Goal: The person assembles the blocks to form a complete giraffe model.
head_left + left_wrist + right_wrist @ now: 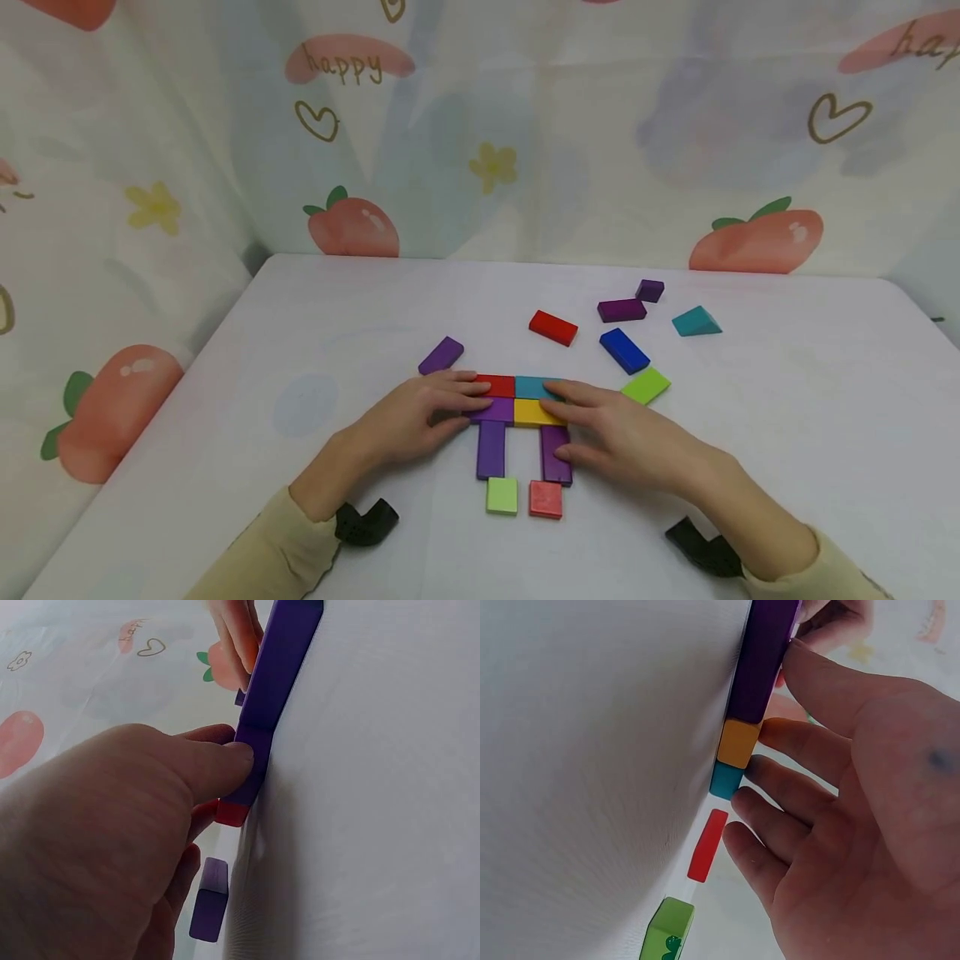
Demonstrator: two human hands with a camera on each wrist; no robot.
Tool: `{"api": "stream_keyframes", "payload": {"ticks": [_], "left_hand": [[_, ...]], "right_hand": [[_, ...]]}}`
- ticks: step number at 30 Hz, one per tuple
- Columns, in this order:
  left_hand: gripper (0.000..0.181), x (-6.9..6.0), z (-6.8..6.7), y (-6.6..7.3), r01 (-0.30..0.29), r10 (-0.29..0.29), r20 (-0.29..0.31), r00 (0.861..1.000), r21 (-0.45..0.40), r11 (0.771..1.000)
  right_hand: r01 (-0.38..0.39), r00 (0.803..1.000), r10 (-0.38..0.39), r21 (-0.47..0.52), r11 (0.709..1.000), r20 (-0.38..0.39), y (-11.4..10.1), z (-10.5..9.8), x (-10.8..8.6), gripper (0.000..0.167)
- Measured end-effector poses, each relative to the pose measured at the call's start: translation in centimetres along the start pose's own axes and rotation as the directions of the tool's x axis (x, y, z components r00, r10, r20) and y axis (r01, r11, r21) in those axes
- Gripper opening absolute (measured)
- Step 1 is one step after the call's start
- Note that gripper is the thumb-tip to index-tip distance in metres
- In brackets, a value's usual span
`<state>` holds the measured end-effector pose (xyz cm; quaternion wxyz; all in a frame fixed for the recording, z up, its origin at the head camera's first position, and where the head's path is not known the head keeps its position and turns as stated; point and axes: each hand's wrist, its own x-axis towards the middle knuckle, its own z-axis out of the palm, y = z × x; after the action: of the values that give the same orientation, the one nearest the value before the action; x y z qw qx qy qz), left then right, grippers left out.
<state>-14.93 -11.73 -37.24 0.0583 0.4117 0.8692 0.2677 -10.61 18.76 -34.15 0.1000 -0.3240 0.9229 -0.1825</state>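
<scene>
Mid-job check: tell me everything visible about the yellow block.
The yellow block is a smooth, plain, oblong piece, perhaps painted wood, lying flat on the table. In the head view, its far side meets the teal block, its left end the purple block, its near side a purple leg. The right hand partly covers its right end.

four adjoining blocks lay on the tabletop, two blocks touched their front, another pair lay before those, loose blocks lay behind
</scene>
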Motion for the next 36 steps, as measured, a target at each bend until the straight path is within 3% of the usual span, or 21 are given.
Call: {"api": "stream_keyframes", "payload": {"ticks": [19, 30, 36], "left_hand": [[0.038, -0.5, 0.4, 0.6, 0.018, -0.018, 0.021, 1.0, -0.019, 1.0], [0.037, -0.3, 0.5, 0.6, -0.015, 0.015, 0.004, 1.0, -0.013, 1.0], [0.038, -0.5, 0.2, 1.2, -0.04, 0.041, -0.008, 0.999, 0.052, 0.998]], "right_hand": [[-0.026, 1.0, 0.026, 0.001, 1.0, 0.008, -0.6, 0.6, -1.1, 0.062], [-0.031, 0.999, 0.031, -0.008, 0.999, 0.007, -0.3, 0.6, -1.1, 0.061], [-0.024, 1.0, 0.024, 0.005, 1.0, 0.002, -0.3, 0.6, -1.0, 0.061]]}}
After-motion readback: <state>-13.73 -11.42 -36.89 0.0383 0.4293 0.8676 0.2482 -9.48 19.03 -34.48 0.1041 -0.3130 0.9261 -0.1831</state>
